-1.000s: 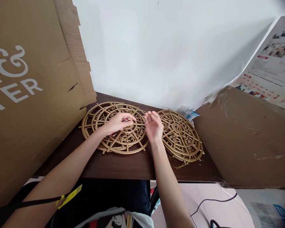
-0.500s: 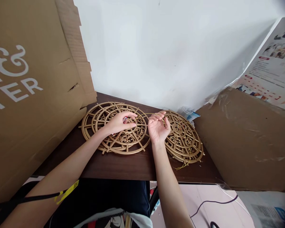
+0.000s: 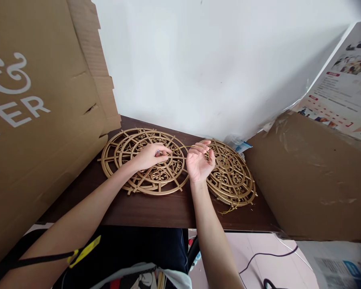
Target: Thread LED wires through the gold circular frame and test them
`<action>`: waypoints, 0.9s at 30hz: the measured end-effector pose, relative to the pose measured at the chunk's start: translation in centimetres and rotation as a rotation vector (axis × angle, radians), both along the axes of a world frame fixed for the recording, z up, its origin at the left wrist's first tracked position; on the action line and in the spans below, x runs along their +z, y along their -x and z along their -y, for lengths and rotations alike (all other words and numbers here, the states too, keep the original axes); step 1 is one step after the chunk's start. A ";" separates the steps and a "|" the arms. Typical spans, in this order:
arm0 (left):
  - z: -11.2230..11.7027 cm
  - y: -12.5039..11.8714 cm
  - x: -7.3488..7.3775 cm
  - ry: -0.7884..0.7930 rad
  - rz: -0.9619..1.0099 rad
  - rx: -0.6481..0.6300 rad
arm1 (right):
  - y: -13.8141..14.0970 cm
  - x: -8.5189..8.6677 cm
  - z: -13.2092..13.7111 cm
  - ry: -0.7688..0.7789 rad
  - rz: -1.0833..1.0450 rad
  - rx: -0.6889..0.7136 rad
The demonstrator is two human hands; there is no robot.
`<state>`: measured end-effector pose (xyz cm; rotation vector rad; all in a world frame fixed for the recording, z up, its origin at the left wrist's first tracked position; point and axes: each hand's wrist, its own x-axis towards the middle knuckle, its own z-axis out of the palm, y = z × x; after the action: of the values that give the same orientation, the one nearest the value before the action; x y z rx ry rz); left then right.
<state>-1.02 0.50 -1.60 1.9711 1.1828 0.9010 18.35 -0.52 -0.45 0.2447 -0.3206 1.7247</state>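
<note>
A thin yellow string (image 3: 180,148) stretches between my two hands. My left hand (image 3: 150,156) pinches one part of it between thumb and fingertips, above the left stack of gold openwork discs (image 3: 161,190). Something small and bluish shows inside that hand, too little to name. My right hand (image 3: 200,164) is turned palm up with curled fingers, and the string runs over to its fingertips, which are closed on it. It hovers at the left edge of the right stack of gold discs (image 3: 237,176), which have scroll patterns and spokes.
A loose yellow string end (image 3: 228,211) lies at the front of the right stack. Cardboard (image 3: 48,132) stands at left, and a cardboard box (image 3: 313,180) at right. A clear plastic packet (image 3: 239,144) rests by the white wall (image 3: 198,72). The table (image 3: 156,214) is dark brown.
My left thumb and fingers have closed together on the string; they were apart before. The string between the hands now slopes lower at the left. My right hand has hardly moved.
</note>
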 end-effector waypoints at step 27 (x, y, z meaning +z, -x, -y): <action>0.9 -0.1 1.3 0.328 0.671 0.206 | 2.1 -3.1 -0.9 -0.553 1.832 -0.704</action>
<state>-0.91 -0.38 -0.26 1.1574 1.0496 1.2518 16.27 0.41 -3.51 -1.0424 -1.9128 0.6464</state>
